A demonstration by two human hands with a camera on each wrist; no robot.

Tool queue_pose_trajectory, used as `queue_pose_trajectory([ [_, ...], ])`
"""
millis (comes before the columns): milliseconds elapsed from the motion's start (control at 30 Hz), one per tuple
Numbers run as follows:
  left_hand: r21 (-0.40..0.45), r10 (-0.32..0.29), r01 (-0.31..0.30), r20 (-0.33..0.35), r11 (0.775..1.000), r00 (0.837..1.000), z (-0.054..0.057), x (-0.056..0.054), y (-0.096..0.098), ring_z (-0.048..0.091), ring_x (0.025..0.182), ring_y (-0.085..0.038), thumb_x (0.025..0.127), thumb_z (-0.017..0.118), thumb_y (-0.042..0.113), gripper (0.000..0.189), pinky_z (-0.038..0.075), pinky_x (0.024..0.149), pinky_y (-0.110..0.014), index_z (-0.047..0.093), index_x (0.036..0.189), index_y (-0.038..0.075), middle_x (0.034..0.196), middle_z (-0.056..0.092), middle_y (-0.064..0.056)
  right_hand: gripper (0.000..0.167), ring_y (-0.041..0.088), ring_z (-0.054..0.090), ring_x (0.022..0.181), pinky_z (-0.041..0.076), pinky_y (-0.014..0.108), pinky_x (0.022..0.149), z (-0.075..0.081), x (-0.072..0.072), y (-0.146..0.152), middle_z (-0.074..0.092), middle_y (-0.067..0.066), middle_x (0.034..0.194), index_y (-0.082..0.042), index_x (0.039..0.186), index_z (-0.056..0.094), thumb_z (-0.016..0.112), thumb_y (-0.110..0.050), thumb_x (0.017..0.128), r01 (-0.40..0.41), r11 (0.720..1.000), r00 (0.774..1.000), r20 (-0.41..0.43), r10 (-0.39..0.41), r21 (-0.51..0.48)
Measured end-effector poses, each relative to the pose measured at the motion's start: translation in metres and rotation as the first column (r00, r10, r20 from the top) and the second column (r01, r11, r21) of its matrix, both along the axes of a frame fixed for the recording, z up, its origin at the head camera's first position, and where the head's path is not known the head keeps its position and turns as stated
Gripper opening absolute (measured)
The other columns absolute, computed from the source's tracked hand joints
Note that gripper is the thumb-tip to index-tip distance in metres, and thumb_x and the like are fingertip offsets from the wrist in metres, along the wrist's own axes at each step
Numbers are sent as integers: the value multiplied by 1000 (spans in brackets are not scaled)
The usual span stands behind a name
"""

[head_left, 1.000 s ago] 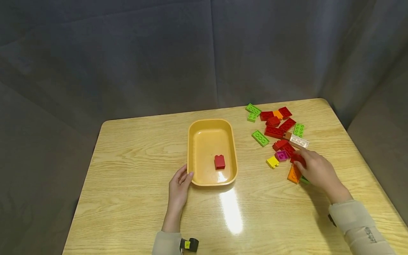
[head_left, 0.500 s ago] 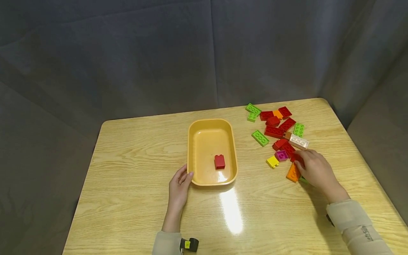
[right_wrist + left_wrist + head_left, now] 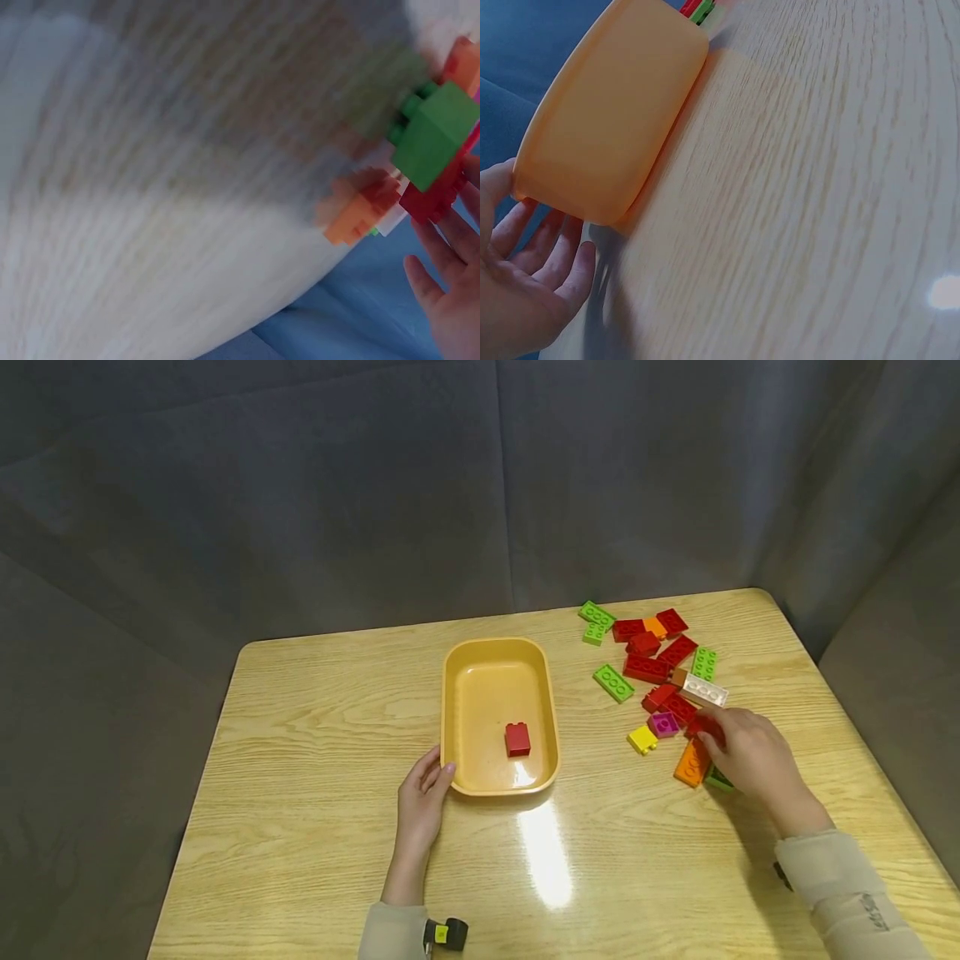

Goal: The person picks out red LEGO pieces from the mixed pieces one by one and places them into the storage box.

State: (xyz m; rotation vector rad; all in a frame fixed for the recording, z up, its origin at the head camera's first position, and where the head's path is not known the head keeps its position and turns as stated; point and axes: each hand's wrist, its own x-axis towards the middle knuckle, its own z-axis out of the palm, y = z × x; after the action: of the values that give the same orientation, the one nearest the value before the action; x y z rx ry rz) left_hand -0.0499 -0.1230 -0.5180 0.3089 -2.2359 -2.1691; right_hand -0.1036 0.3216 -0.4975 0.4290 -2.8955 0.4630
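Note:
My left hand [image 3: 422, 806] grips the near left corner of a yellow plastic tray [image 3: 447, 718], thumb over the rim and fingers along the outer wall. The left wrist view shows these fingers against the tray's wall [image 3: 607, 120]. One red brick [image 3: 517, 740] lies inside the tray. On the right, my right hand [image 3: 750, 756] holds a red building brick [image 3: 701, 724] between thumb and fingers, partly hidden by them. An orange brick [image 3: 692, 763] and a dark green brick [image 3: 718, 777] lie right beside it. The right wrist view has the green brick [image 3: 435, 135] overlapping the red one [image 3: 431, 196].
Several loose bricks spread beyond the right hand: red ones [image 3: 647, 668], a white one [image 3: 705, 690], a magenta one [image 3: 663, 724], a yellow one [image 3: 642, 740] and light green ones [image 3: 613, 682]. Grey curtain [image 3: 375, 510] hangs behind the wooden table [image 3: 315, 735].
The right hand has shifted only slightly at the red brick. Beside it, the orange brick has slid a little left and away, and more of the dark green brick shows. The left hand stays put.

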Motion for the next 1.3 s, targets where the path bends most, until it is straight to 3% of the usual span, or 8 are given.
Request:
queue_pose_trajectory([
  [500,23,-17,17,-14,1000,1000,-1,1,-2,56,123,-36,101,60,16,49,50,95,-26,46,143,-5,137,52,-26,46,48,60,101,50,64,78,21,4,-12,61,30,117,4,129,57,73,-8,87,31,999,999,19,-31,-11],
  [700,16,-5,5,-2,1000,1000,-1,1,-1,57,122,-34,101,60,16,48,50,95,-25,47,142,-4,137,53,-25,53,49,56,110,47,64,89,28,4,-26,60,30,121,4,134,56,75,-4,85,-21,999,999,-37,19,-35],
  [833,19,-9,9,-6,1000,1000,-1,1,-1,56,123,-35,101,60,16,48,50,95,-25,47,142,-4,137,53,-25,51,47,57,110,48,62,90,30,3,-36,60,30,122,7,129,58,77,-4,83,-57,998,996,-70,55,-30],
  [1100,37,-21,21,-11,999,1000,-1,1,-2,55,124,-35,101,59,16,48,49,96,-25,46,143,-5,137,53,-25,44,46,58,110,49,60,89,35,1,-59,62,27,117,8,120,64,78,-6,81,-158,987,977,-145,153,-20],
  [1300,38,-23,24,-14,999,1000,-2,1,-2,55,124,-35,101,59,16,49,49,96,-24,45,143,-5,138,52,-25,40,40,62,101,54,54,80,39,1,-80,65,23,111,6,118,66,76,-7,81,-218,976,958,-195,210,-22],
])
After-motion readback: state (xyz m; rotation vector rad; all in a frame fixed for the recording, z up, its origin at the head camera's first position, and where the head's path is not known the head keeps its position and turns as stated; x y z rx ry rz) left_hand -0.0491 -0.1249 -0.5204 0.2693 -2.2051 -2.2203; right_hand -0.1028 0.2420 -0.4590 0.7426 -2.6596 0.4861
